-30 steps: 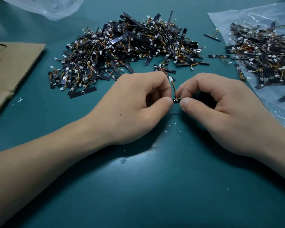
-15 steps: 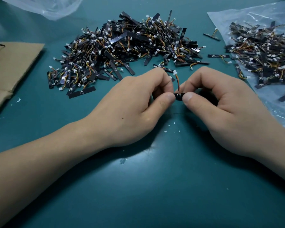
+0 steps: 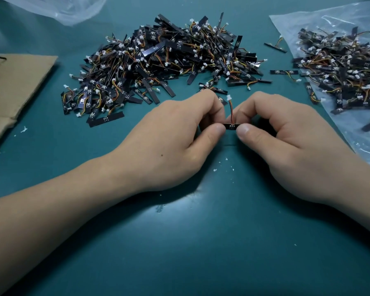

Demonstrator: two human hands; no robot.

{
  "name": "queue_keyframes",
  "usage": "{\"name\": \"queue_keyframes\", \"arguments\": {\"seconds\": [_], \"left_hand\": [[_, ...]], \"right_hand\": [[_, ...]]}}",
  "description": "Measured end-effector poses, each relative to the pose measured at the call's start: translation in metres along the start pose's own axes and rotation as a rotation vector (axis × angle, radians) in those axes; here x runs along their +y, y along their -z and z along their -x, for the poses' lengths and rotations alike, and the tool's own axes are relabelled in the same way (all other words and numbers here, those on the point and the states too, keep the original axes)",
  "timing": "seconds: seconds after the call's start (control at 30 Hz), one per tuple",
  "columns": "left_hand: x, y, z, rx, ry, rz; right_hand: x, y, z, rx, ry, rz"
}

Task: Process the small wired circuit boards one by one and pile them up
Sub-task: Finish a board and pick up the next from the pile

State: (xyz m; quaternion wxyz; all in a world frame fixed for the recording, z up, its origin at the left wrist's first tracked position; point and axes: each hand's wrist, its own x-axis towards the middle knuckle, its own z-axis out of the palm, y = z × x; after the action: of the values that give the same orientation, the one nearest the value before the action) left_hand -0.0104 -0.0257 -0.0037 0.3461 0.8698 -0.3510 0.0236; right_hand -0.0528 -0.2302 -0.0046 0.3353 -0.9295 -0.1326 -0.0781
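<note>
A small black circuit board (image 3: 231,126) with a short red and orange wire and a white connector sticking upward is held between both hands at the table's middle. My left hand (image 3: 175,142) pinches its left end between thumb and curled fingers. My right hand (image 3: 286,144) pinches its right end the same way. Only the middle of the board shows between the thumbs. A big pile of black wired boards (image 3: 158,67) lies just beyond the hands.
A second heap of boards (image 3: 342,69) lies on a clear plastic bag (image 3: 308,24) at the right. A few loose boards (image 3: 283,72) lie between the heaps. Flattened cardboard (image 3: 15,86) sits at the left, another plastic bag (image 3: 58,7) at top left.
Both hands have lifted and turned the board a little. Its wire now stands straight up between the fingers, and slightly more of the board shows between the thumbs.
</note>
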Motion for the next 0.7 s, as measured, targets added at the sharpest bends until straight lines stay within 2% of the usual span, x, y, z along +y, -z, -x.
{"name": "queue_keyframes", "arguments": {"seconds": [0.7], "left_hand": [[-0.0004,0.0002,-0.0011,0.007,0.009,0.002]], "right_hand": [[-0.0021,0.0,-0.0007,-0.003,-0.001,-0.015]]}}
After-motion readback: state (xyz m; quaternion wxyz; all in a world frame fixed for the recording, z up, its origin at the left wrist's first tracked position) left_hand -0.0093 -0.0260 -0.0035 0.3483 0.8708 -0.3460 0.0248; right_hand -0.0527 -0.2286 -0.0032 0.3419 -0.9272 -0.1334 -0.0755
